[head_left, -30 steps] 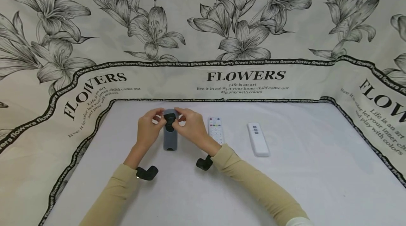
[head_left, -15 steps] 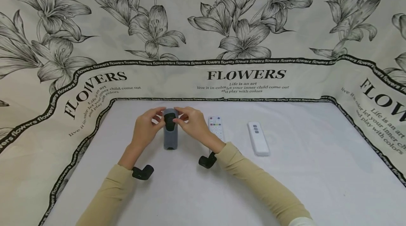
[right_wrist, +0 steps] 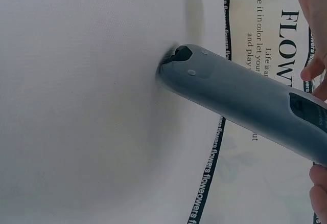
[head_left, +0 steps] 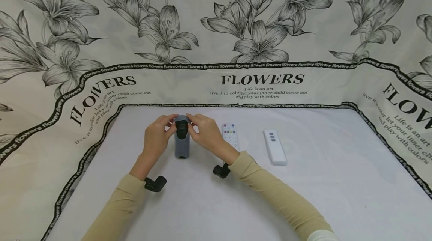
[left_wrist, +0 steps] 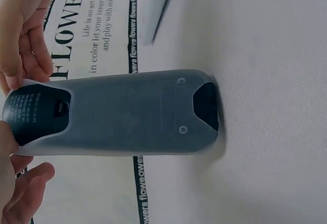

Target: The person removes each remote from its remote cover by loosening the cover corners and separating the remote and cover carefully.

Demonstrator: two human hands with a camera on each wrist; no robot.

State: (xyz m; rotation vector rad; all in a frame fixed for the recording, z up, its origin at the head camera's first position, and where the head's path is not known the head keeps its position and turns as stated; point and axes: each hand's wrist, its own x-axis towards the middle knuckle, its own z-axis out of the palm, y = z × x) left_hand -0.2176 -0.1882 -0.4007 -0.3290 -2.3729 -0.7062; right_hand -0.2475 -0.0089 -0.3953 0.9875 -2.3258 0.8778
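Note:
A dark remote control [head_left: 182, 148] in a translucent blue-grey silicone cover [left_wrist: 127, 111] is held back side up and tilted, its near end down at the white table. Through the cover's opening shows the black back panel [left_wrist: 46, 109] with small print; a second dark gap lies at the near end. My left hand [head_left: 156, 136] pinches the far end from the left, thumb along the opening's edge. From the right, my right hand [head_left: 206, 132] pinches the same end with thumb and fingers. In the right wrist view the far end runs out of frame.
Right of the hands lies a white remote [head_left: 230, 134] with several coloured buttons, partly hidden by the right wrist. Farther right is a plainer white remote [head_left: 276, 151]. Black wrist cameras [head_left: 156, 184] hang under both wrists. A flower-printed cloth [head_left: 263, 87] walls the table's back.
The right thumb slid onto the black panel, then drew back to the cover's right edge. Both hands stay at the remote's far end; the white remotes have not moved.

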